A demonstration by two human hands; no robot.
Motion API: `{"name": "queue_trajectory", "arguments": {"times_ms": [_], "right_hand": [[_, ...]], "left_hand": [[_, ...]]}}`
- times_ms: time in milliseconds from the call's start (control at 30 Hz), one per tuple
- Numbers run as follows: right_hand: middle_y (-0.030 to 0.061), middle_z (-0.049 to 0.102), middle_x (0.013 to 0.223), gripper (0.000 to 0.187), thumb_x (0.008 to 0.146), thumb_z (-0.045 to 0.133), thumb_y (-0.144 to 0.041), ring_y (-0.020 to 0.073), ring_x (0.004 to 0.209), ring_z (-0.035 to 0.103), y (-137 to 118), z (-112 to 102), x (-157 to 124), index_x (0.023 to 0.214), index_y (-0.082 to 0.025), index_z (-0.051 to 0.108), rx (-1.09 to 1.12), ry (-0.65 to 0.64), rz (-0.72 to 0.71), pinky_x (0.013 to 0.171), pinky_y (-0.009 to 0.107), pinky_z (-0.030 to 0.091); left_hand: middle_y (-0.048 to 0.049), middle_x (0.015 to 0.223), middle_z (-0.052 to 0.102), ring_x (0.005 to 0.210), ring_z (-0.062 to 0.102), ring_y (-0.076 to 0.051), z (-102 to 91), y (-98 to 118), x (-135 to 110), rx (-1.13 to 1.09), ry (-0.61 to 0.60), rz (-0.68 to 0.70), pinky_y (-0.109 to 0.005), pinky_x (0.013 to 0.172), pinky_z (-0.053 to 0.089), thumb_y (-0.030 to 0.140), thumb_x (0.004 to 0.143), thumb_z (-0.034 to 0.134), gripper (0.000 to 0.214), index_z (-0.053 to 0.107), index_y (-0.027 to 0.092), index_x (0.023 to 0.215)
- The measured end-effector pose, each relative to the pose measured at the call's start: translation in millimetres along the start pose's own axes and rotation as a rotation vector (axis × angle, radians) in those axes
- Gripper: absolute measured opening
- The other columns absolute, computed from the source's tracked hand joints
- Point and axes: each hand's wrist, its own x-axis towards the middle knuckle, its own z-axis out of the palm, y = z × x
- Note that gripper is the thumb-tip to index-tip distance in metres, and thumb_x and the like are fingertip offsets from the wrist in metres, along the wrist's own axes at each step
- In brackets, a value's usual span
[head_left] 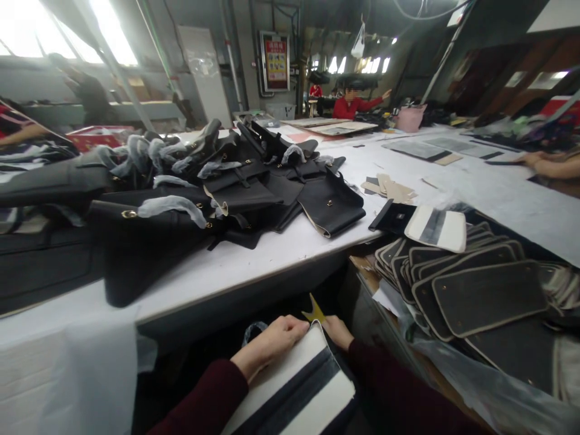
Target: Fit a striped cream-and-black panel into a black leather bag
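- Cream flat panel with a broad black band and rounded corner: head view, at 6 o'clock, below the near edge of the white-covered worktable; tilted, its upper corner pointing to 12.
- Left hand, maroon sleeve: grasping the panel along its upper-left edge, fingers curled near the top corner.
- Right hand, at 1 o'clock from the panel: partly hidden behind that corner; appears to grip a yellow fork-shaped tool, its notch uppermost. Whether the tool touches the edge, cannot tell.
- Judgement on handling: work seems centred on the top corner. Best to pinch close to it so the panel does not flex, bring the tool along the curve in short, even strokes, and turn the panel rather than the wrist. Left fingertips want to sit clear of the tool; pale surface likely marks easily.
- At 2 o'clock from the panel: fanned stack of dark panels with pale edges; a second cream-and-black piece lies above its far side.
- At 11: heap of black leather-like bags, several handles wrapped in whitish film.
- At 9: translucent plastic sheet.
- Far off at 12 to 1: co-worker in red, arm outstretched.
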Motion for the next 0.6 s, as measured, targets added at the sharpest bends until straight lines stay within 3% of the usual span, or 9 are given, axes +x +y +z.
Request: {"name": "queue_trajectory", "arguments": {"times_ms": [67,133,167,233,300,367,467,533,600], "right_hand": [[0.0017,0.061,0.078,0.046,0.102,0.036,-0.052,0.0114,0.058,0.058,8,-26,-5,0.109,-0.013,0.058,-0.034,-0.03,0.002,0.055,0.025,0.051],[-0.0001,0.058,0.065,0.063,0.099,0.02,-0.063,0.0107,0.045,0.052,13,-55,-12,0.108,-0.013,0.057,-0.067,-0.152,-0.029,0.044,0.022,0.044],[-0.0005,0.057,0.06,0.067,0.095,0.025,-0.071,0.0111,0.041,0.051,14,-69,-15,0.104,-0.014,0.059,-0.095,-0.244,-0.053,0.041,0.022,0.042],[-0.0004,0.059,0.056,0.066,0.079,0.052,-0.078,0.0122,0.041,0.052,10,-88,-17,0.092,-0.015,0.064,-0.176,-0.416,-0.113,0.041,0.021,0.04],[0.0002,0.062,0.059,0.059,0.067,0.069,-0.073,0.0125,0.046,0.054,-1,-93,-12,0.083,-0.015,0.067,-0.277,-0.48,-0.19,0.043,0.021,0.04],[0.0017,0.063,0.064,0.056,0.079,0.058,-0.071,0.0129,0.053,0.056,-16,-89,-2,0.078,-0.016,0.066,-0.383,-0.381,-0.284,0.048,0.021,0.037],[0.0073,0.064,0.068,0.064,0.097,0.03,-0.061,0.0166,0.065,0.058,-41,-79,12,0.069,-0.015,0.063,-0.566,-0.097,-0.438,0.058,0.025,0.034],[0.0112,0.067,0.07,0.064,0.098,0.03,-0.058,0.0202,0.072,0.061,-56,-74,18,0.066,-0.015,0.064,-0.692,0.015,-0.549,0.064,0.029,0.033],[0.0127,0.069,0.072,0.06,0.097,0.034,-0.057,0.0219,0.074,0.062,-68,-71,19,0.067,-0.015,0.066,-0.8,0.037,-0.657,0.067,0.031,0.031]], "left_hand": [[-0.005,0.079,0.062,0.067,0.049,-0.016,0.0,-1,-1,-0.04,0.004,-0.021,-0.025,0.058,0.036,0.066,0.083,0.052,0.057,0.069,0.012,0.08],[-0.0051,0.077,0.063,0.065,0.05,-0.016,-0.4,-1,-1,-0.075,-0.008,-0.042,-0.025,0.057,0.036,0.067,0.082,0.054,0.058,0.071,0.011,0.083],[-0.0055,0.077,0.064,0.065,0.05,-0.016,-0.9,-1,-1,-0.09,-0.015,-0.051,-0.026,0.057,0.037,0.066,0.082,0.054,0.058,0.071,0.011,0.084],[-0.0066,0.085,0.067,0.07,0.054,-0.017,-2.5,-1,-1,-0.107,-0.015,-0.054,-0.026,0.061,0.04,0.062,0.083,0.056,0.054,0.073,0.012,0.095],[-0.0069,0.095,0.067,0.078,0.057,-0.018,-4.4,-1,1,-0.108,0.011,-0.05,-0.027,0.068,0.042,0.055,0.083,0.061,0.053,0.068,0.014,0.116],[-0.0054,0.097,0.066,0.079,0.057,-0.017,-5.7,-1,2,-0.099,0.057,-0.051,-0.027,0.071,0.043,0.051,0.081,0.066,0.067,0.052,0.017,0.138],[0.0001,0.085,0.064,0.073,0.057,-0.016,-6.3,-2,3,-0.074,0.117,-0.044,-0.027,0.066,0.042,0.047,0.079,0.069,0.087,0.029,0.021,0.152],[0.0018,0.083,0.064,0.073,0.057,-0.017,-6.4,-2,3,-0.048,0.133,-0.018,-0.027,0.067,0.042,0.044,0.079,0.069,0.087,0.027,0.024,0.152],[0.0004,0.086,0.067,0.075,0.059,-0.018,-6.7,0,1,-0.014,0.132,0.011,-0.028,0.07,0.044,0.044,0.08,0.068,0.079,0.035,0.025,0.15]]}}
